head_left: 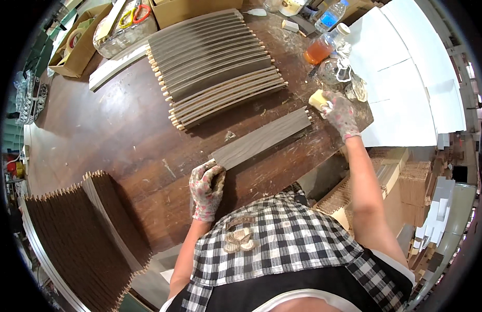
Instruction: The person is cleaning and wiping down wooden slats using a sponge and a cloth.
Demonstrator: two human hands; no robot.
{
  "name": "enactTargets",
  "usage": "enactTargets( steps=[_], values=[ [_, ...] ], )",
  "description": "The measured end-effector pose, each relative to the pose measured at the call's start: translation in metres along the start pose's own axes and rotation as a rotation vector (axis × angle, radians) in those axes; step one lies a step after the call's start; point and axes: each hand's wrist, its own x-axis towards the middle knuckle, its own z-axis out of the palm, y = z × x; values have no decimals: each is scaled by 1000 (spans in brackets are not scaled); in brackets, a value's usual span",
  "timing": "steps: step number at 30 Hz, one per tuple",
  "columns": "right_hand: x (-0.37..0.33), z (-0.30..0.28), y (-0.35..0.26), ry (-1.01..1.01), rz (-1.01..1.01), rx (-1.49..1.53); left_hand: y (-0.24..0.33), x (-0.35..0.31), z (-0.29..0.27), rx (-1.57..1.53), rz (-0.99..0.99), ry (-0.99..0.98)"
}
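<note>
Grey board (261,138) between both hands

Dark, scratched wooden workbench (121,130). Lying directly on it: one grey slat (261,139) near the front edge; a row of overlapping grey slats (215,65) with pegged ends behind it; a bottle of orange liquid (324,48); a clear bin (121,31); cardboard boxes (79,44) at the far left.

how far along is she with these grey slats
Done: a fanned row of slats at the table's far side. In hand: one slat, left hand on its near end, right hand holding a yellow sponge. Left: the stack at her left.
</note>
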Motion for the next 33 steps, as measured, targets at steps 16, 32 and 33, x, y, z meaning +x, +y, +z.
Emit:
enactTargets(
  steps=[16, 32, 33],
  values=[
    [-72, 62, -83, 657, -468, 660, 4, -5, -3, 123, -39, -28],
    [-17, 77, 28, 686, -267, 890, 47, 21, 6, 404, -1, -15],
    [-14, 81, 24, 692, -253, 925, 54, 32, 18, 390, 18, -2]
  ],
)
